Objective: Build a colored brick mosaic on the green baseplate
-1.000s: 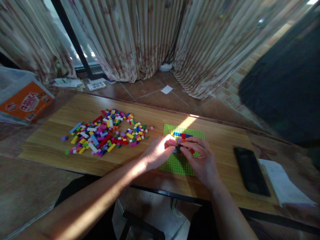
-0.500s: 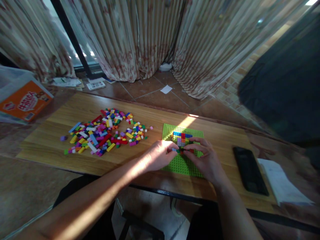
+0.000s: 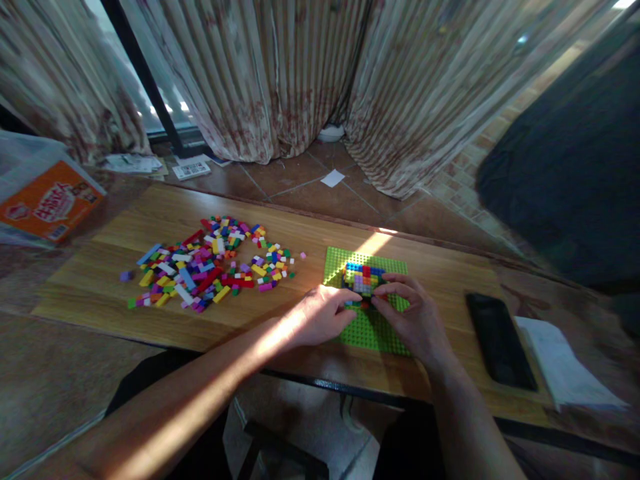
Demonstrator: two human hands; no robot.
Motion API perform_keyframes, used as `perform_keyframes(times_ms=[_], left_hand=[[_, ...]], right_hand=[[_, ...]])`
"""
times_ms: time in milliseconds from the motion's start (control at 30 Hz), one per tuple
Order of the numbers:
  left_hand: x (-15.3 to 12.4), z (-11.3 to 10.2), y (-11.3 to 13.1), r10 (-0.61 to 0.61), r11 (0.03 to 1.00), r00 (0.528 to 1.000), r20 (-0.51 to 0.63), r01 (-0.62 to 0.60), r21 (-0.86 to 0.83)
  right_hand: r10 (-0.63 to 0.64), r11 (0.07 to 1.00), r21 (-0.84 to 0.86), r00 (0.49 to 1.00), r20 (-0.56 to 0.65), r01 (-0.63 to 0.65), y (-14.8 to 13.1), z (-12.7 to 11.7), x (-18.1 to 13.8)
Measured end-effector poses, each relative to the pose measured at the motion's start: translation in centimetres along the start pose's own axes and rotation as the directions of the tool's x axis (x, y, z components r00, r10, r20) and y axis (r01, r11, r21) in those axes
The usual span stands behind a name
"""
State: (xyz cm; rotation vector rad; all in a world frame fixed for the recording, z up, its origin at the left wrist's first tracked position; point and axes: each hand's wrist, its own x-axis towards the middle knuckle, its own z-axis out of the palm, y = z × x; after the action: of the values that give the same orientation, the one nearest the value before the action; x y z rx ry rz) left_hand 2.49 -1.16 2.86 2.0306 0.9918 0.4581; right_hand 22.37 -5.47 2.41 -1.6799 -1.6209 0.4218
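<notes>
A green studded baseplate (image 3: 380, 337) lies on the wooden table (image 3: 165, 320) before me. A small multicoloured brick build (image 3: 364, 278) stands on its far half. My left hand (image 3: 323, 319) and my right hand (image 3: 417, 320) meet at the near edge of the build, fingers pinched together on small bricks there. What exactly sits between the fingertips is too small to name. A loose heap of coloured bricks (image 3: 205, 263) spreads to the left of the plate, away from both hands.
A black phone (image 3: 500, 340) lies to the right of the plate, with a white cloth or paper (image 3: 563, 363) beside it. An orange box (image 3: 47, 207) sits at the far left. Curtains hang behind the table, over a tiled floor.
Both hands have drawn slightly nearer to me along the plate. More of the brick build shows behind the fingers. The view has barely shifted.
</notes>
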Motion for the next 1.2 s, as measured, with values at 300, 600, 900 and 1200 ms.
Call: perform_keyframes(times_ms=[300, 600, 900, 1200], left_hand=[[-0.09, -0.02, 0.15, 0.012, 1.000, 1.000, 0.007, -0.012, 0.005], [-0.07, 0.03, 0.01, 0.018, 1.000, 1.000, 0.007, -0.018, -0.008], [-0.01, 0.05, 0.12, 0.028, 1.000, 1.000, -0.008, -0.028, 0.002], [0.00, 0.20, -0.08, 0.031, 0.999, 0.999, -0.007, -0.031, 0.008]], right_hand=[[0.034, 0.999, 0.041, 0.999, 0.005, -0.034, -0.35, 0.50, 0.04], [0.054, 0.995, 0.081, 0.998, 0.018, -0.055, -0.11, 0.45, 0.06], [0.086, 0.990, 0.113, 0.996, 0.007, -0.087, 0.28, 0.72, 0.09], [0.084, 0.990, 0.117, 0.996, 0.007, -0.084, 0.04, 0.69, 0.13]])
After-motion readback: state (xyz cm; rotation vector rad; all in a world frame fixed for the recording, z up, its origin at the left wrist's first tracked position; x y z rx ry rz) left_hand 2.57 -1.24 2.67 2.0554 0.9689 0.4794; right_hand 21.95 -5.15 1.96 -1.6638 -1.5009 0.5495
